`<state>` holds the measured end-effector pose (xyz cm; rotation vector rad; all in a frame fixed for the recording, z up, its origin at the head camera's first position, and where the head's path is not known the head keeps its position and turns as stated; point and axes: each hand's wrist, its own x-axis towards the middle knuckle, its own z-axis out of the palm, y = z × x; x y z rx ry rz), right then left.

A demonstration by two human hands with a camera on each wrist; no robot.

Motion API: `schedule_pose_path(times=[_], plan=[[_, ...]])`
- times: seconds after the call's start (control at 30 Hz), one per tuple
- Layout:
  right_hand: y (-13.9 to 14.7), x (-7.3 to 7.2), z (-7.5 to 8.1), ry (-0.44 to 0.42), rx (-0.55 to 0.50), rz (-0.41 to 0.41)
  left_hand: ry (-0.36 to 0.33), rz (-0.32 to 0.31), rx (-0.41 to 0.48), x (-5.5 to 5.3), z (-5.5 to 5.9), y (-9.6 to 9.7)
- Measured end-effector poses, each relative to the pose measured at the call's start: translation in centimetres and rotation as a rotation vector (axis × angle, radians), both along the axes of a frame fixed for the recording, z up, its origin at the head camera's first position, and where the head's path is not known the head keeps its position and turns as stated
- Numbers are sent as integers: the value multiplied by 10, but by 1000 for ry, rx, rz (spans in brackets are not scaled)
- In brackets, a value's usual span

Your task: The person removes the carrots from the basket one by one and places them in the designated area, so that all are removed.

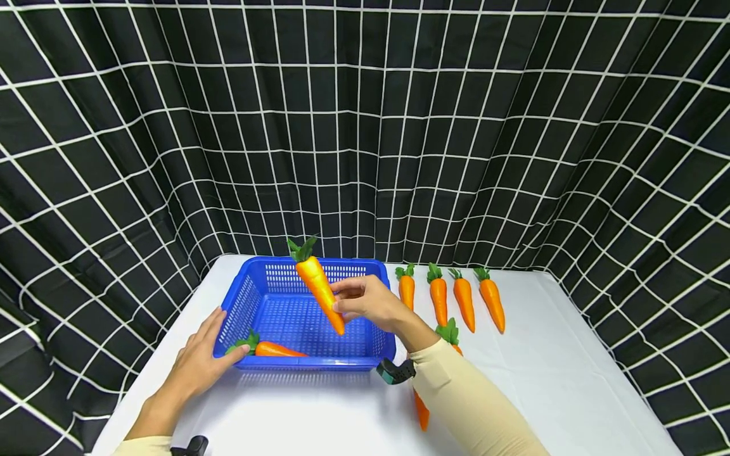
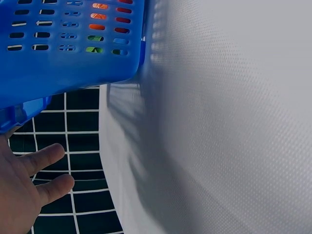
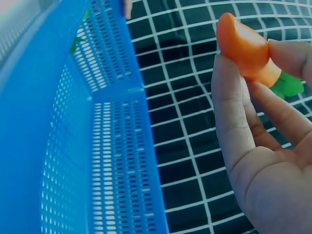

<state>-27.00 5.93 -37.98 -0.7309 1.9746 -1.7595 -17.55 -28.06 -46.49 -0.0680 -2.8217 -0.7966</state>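
My right hand [image 1: 367, 301] pinches an orange carrot [image 1: 317, 290] between thumb and fingers near its lower, narrow half. The carrot tilts over the blue basket [image 1: 336, 363], leafy green top up and to the left. In the right wrist view, its tip [image 3: 239, 41] sticks out between the fingers. My left hand [image 1: 199, 358] rests at the basket's front left corner, fingers spread along the side and thumb by the front rim. Inside the basket another carrot [image 1: 279, 349] lies along the front wall, its leaves near my left thumb.
Right of the basket, several carrots [image 1: 492, 304] lie in a row on the white tablecloth [image 1: 570, 354]. Nearer, my right forearm partly covers more carrots [image 1: 421, 411]. A black curtain with a white grid [image 1: 456, 158] hangs behind and at both sides.
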Motion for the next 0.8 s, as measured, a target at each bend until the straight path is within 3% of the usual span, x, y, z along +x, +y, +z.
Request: schedule_pose_path(times=[0.27,0.8], plan=[[29,20,6,-11,-54,-58,8,-3,0,0,0,-1],[87,50,-4,56,-44,-207,-4,0,-5,-1,-1,-1]])
